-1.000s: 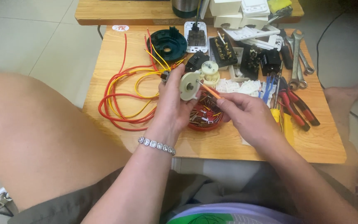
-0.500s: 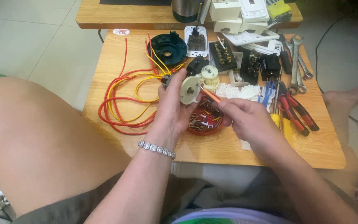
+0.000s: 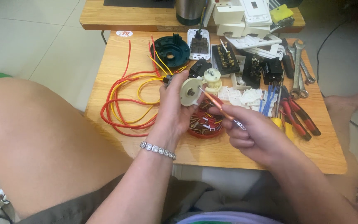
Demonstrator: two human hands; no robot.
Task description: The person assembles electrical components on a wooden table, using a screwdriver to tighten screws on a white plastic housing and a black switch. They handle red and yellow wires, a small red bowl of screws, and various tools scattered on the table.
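Fingers of left hand (image 3: 175,110) grip cream disc (image 3: 190,90) — screwdriver (image 3: 220,108) (right hand (image 3: 255,135)) touching.

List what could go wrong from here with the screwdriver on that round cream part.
1. The left hand holds the round cream part in the air, unsupported; if the orange-handled screwdriver in the right hand slips, its tip could jab the left fingers.
2. The red dish of small terminals sits directly under both hands; a dropped part or a nudge could scatter them.
3. The red and yellow wires loop beside the left wrist and might snag.
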